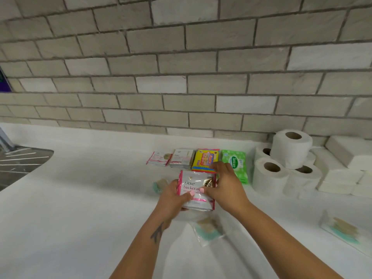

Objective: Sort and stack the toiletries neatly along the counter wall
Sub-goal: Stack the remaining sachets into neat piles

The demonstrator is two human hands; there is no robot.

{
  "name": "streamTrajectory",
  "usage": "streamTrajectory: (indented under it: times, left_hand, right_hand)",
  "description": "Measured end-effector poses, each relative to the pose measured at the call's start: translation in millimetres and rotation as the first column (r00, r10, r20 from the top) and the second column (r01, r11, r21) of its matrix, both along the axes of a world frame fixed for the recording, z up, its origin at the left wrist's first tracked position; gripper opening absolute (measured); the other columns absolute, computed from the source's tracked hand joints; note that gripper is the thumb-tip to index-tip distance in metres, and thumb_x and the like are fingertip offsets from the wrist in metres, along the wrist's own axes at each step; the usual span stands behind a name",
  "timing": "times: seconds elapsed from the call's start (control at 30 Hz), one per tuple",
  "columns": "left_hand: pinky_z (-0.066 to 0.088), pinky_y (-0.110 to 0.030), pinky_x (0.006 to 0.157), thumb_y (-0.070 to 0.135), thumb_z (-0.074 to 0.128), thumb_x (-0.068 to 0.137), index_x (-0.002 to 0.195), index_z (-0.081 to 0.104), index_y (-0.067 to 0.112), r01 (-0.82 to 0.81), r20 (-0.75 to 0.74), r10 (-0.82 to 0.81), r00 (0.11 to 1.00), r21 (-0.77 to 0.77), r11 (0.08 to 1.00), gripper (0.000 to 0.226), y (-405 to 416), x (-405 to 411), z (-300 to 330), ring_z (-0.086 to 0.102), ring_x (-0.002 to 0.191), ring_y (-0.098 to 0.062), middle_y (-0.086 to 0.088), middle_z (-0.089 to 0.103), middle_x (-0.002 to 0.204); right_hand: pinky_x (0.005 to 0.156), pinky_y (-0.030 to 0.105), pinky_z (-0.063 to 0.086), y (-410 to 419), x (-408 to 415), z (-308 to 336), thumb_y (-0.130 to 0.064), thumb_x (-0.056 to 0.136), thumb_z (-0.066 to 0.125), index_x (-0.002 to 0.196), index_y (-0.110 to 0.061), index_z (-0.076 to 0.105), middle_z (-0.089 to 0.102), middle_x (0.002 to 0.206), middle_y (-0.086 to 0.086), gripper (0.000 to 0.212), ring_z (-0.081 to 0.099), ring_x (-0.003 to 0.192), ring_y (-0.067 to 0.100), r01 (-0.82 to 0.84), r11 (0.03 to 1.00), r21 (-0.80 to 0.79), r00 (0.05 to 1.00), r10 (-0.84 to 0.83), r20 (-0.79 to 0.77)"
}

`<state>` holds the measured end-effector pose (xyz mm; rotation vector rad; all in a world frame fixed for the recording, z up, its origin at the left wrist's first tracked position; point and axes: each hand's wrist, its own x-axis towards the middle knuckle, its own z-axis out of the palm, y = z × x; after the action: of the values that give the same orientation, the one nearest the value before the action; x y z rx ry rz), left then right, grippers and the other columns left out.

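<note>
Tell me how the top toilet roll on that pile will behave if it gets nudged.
The top toilet roll stands on end across the rolls beneath, so it probably tips or slides off easily. It looks light and soft, so likely unharmed. Once on its side, it may roll along the counter.

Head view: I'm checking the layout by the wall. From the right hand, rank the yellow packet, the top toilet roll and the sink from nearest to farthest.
1. Yellow packet, just beyond the right hand, at its fingertips.
2. Top toilet roll, off to the right by the wall.
3. Sink, far left edge of the counter.
</note>
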<state>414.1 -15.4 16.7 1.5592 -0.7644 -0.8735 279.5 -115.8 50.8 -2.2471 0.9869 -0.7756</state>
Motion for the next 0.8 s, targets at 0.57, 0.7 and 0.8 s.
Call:
streamTrajectory:
  times: [0.57, 0.7, 0.8]
  left_hand:
    - [0.049, -0.022, 0.055, 0.006, 0.051, 0.088, 0.097, 0.061, 0.013, -0.092, -0.114, 0.118, 0.986, 0.213, 0.973, 0.015, -19.8, 145.5, 12.5, 0.061, 0.073, -0.014, -0.004, 0.066, 0.085]
    - [0.048, -0.022, 0.052, 0.005, 0.047, 0.089, 0.11, 0.057, 0.007, -0.1, -0.106, 0.132, 0.986, 0.263, 0.96, 0.024, -41.9, 191.5, 13.4, 0.059, 0.079, -0.016, -0.007, 0.064, 0.095]
    - [0.048, -0.023, 0.056, 0.006, 0.041, 0.092, 0.112, 0.053, 0.008, -0.109, -0.068, 0.132, 0.989, 0.275, 0.955, 0.023, -65.2, 218.8, 11.9, 0.057, 0.079, -0.015, -0.007, 0.061, 0.095]
  right_hand:
    - [0.072, 0.027, 0.035, -22.9, 141.6, -48.9, -0.015, 0.066, 0.056, 0.092, -0.023, 0.062, 0.062, 0.084, -0.004, 0.028, 0.059, 0.076, 0.017, -0.462, 0.593, -0.66, 0.881, 0.395, -0.262]
    - [0.078, 0.028, 0.039, -45.9, 182.0, -51.4, -0.014, 0.065, 0.061, 0.098, -0.026, 0.064, 0.064, 0.086, -0.005, 0.035, 0.061, 0.077, 0.016, -0.493, 0.56, -0.666, 0.867, 0.38, -0.322]
    - [0.078, 0.03, 0.042, -68.6, 211.6, -56.3, -0.012, 0.061, 0.068, 0.099, -0.03, 0.064, 0.065, 0.088, -0.008, 0.042, 0.062, 0.078, 0.015, -0.491, 0.597, -0.634, 0.871, 0.338, -0.356]
